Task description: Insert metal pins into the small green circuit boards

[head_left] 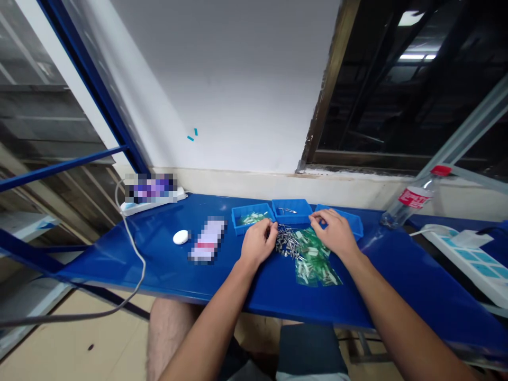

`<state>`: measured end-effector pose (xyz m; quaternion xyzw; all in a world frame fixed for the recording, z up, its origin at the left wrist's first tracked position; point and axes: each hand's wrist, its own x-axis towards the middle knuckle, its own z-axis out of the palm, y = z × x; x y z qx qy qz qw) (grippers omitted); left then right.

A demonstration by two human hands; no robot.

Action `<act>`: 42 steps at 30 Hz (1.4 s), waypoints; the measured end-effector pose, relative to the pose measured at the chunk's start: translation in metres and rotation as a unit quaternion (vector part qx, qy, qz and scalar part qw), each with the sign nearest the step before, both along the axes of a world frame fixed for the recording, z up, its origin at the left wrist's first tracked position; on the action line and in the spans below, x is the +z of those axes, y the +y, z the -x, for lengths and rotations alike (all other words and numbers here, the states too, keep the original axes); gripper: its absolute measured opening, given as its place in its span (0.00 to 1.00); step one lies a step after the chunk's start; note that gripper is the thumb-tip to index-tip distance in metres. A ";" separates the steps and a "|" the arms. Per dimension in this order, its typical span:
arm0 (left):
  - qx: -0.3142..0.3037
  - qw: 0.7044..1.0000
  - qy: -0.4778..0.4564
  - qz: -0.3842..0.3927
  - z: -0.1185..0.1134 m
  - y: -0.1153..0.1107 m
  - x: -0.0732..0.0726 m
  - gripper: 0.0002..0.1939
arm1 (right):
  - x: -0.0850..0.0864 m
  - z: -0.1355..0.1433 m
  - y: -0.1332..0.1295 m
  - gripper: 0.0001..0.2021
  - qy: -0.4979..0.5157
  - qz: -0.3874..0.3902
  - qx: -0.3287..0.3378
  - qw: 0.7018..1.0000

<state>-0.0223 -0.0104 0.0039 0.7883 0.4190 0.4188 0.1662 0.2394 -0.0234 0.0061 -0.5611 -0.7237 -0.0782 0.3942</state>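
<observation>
"Where are the thin silver metal pins [289,244]?"

"In a messy heap on the shiny blue counter [159,270], between the two hands. I think each one is light, hard and stiff. They look smooth, so they might slip and roll. I'd pick one up by its middle, with just my fingertips."

"And the small see-through green bags with white bits in them [315,256]?"

"They're right beside the heap, on its right. They look thin, soft and floppy, so I'd pinch an edge."

"What is the left hand [256,243] doing?"

"It's curled by the heap's left side. The thumb and fingertips are close together, but I can't tell if they pinch anything."

"And the right hand [335,233]?"

"It's over the top of the bags. Its thumb and first finger bend into a little loop, with the tips near each other. I can't see anything in them, or tell if it touches a bag."

"What's behind?"

"Three blue plastic trays [292,217] in a row. The left one has green bags, and the middle one has a few pins. Far to the right, a clear bottle with a red cap [415,198] leans over."
</observation>
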 end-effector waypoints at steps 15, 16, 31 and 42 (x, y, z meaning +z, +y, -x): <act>0.069 0.993 0.082 -0.047 0.002 -0.005 -0.002 0.23 | 0.015 0.039 -0.022 0.10 -0.020 0.160 0.120 0.980; 0.073 0.992 0.087 -0.047 0.002 -0.005 -0.002 0.23 | 0.016 0.041 -0.023 0.10 -0.023 0.168 0.130 0.977; 0.099 0.986 0.124 -0.055 0.007 -0.001 -0.001 0.18 | 0.050 0.033 -0.038 0.26 -0.123 0.325 0.255 0.903; 0.086 0.988 0.119 -0.051 0.006 0.000 -0.002 0.19 | 0.042 0.034 -0.034 0.11 -0.136 0.345 0.316 0.873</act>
